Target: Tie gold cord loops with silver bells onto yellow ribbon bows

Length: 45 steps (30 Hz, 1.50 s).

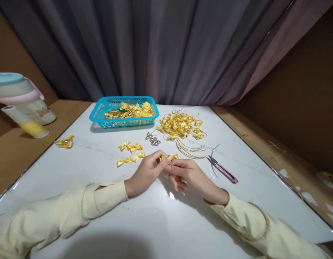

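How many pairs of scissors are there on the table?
1. The pink thread scissors lie on the white table, right of the right hand, which pinches a yellow bow with the left hand. Others may hide under the bow pile.

The bow (174, 157) in my fingers (162, 162) is bright satin yellow. It matches the loose bows (130, 146) just beyond on the left and those filling the far turquoise mesh basket (97, 114), where one dark green scrap (121, 110) shows. The heap (179, 125) to the right of the basket is yellow with gold cord, and the little bells (152, 139) are silver. The snips (224, 171) at right have pink handles and dark blades. The tabletop (155, 223) is glossy white with faint grey veining, edged by brown board (263, 144). My sleeves (101, 196) are pale cream. The curtain (166, 50) is grey, turning mauve toward the right.
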{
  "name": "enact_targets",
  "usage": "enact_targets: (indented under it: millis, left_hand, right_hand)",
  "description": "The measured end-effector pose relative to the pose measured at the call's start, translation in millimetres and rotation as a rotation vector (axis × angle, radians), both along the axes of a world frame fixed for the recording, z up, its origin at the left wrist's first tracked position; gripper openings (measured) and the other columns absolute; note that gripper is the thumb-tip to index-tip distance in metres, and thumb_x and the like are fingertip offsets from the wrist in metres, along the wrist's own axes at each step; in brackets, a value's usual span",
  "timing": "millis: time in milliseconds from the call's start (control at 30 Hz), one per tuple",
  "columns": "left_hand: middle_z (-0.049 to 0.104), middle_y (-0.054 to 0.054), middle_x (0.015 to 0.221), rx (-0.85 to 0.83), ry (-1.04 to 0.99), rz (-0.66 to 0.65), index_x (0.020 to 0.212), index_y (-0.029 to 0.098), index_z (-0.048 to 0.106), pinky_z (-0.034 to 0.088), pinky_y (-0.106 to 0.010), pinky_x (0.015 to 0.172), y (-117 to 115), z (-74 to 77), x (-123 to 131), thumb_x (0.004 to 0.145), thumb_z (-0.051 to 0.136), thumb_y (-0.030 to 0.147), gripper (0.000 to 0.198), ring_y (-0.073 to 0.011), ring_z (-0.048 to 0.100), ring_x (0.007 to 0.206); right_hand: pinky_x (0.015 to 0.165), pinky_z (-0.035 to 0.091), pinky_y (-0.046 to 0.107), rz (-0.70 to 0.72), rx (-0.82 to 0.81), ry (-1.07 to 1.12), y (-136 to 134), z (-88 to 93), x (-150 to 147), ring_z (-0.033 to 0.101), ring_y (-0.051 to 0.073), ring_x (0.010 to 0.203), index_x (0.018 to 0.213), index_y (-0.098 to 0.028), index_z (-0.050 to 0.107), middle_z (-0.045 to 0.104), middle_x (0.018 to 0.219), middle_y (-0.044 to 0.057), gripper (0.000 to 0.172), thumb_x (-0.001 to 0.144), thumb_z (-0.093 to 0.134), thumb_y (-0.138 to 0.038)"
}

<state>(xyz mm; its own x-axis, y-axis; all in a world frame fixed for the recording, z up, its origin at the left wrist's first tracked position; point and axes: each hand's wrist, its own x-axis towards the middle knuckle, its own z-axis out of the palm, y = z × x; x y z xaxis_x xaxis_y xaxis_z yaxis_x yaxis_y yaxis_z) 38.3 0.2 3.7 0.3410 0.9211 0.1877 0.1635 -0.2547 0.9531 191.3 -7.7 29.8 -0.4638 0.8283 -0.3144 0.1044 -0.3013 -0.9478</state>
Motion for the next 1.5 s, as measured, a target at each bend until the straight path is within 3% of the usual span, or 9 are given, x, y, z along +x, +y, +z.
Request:
enact_targets:
  millis: [100,300,533,833,1067,1500]
  left_hand:
    - [0.05,0.003,0.068,0.035,0.058,0.023,0.073,0.016,0.051,0.035,-0.021,0.059,0.1,0.3,-0.1,0.089,0.046,0.031,0.022,-0.01,0.045,0.064]
    - [0.048,0.003,0.066,0.095,0.11,0.049,0.073,0.016,0.048,0.033,-0.022,0.056,1.2,-4.4,-3.7,0.09,0.044,0.03,0.022,-0.0099,0.043,0.061]
    - [0.049,0.003,0.067,0.105,0.107,0.025,0.075,0.016,0.05,0.033,-0.022,0.056,2.6,-5.4,-5.2,0.091,0.042,0.029,0.022,-0.0103,0.044,0.063]
    - [0.048,0.002,0.066,0.135,0.096,0.005,0.073,0.016,0.049,0.035,-0.023,0.06,2.7,-4.8,-6.3,0.091,0.04,0.03,0.024,-0.0107,0.044,0.062]
    - [0.045,0.003,0.064,0.081,0.063,0.0,0.071,0.016,0.046,0.032,-0.023,0.058,4.3,-4.6,-6.8,0.092,0.039,0.032,0.027,-0.0101,0.041,0.06]
    - [0.046,0.003,0.066,0.049,0.111,-0.047,0.073,0.016,0.048,0.032,-0.023,0.058,5.6,-6.5,-7.0,0.092,0.04,0.033,0.026,-0.0104,0.041,0.061]
  right_hand:
    - [0.033,0.027,0.018,0.019,0.022,-0.026,0.4,-2.3,1.5,0.034,0.005,0.029,0.058,-0.017,0.046,0.051,0.04,-0.005,0.03,0.08,0.054,-0.037]
    - [0.036,0.03,0.017,0.055,0.223,-0.183,-0.2,-3.1,4.4,0.04,0.005,0.033,0.066,-0.017,0.048,0.05,0.044,-0.006,0.032,0.082,0.055,-0.044]
    - [0.043,0.031,0.018,0.106,0.432,-0.34,-1.9,-0.8,6.9,0.04,0.005,0.037,0.067,-0.017,0.048,0.048,0.046,-0.006,0.028,0.09,0.046,-0.034]
    - [0.049,0.033,0.019,0.204,0.551,-0.333,0.2,-4.5,11.3,0.041,0.006,0.044,0.074,-0.016,0.051,0.051,0.054,-0.004,0.026,0.093,0.041,-0.031]
    - [0.047,0.029,0.02,0.105,0.844,-0.445,2.8,-11.1,14.6,0.039,0.008,0.045,0.074,-0.018,0.049,0.046,0.053,-0.004,0.021,0.091,0.044,-0.029]
    - [0.047,0.032,0.019,-0.004,0.908,-0.395,-1.3,-16.4,7.8,0.044,0.009,0.046,0.071,-0.018,0.048,0.053,0.055,-0.002,0.019,0.089,0.044,-0.023]
